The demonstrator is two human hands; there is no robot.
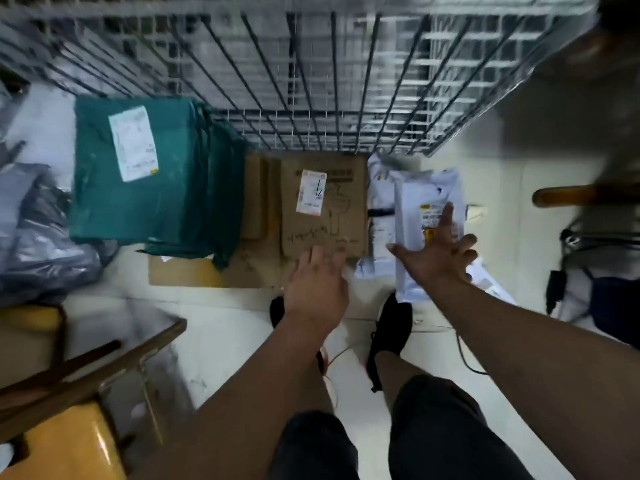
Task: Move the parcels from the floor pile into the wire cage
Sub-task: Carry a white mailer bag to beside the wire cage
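The left hand [317, 285], grip apart, reaches over the flat brown cardboard parcel [323, 202]; the right hand [436, 258], grip apart, spreads over the white plastic mailer [415, 195]. Both lie beside the grey wire cage [311, 81].

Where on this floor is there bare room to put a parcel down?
Bare floor lies between the flat cardboard, the wooden frame and the shoes, and right of the white bags. It is crowded from the grey bags across the green parcel and brown box to the white bags.
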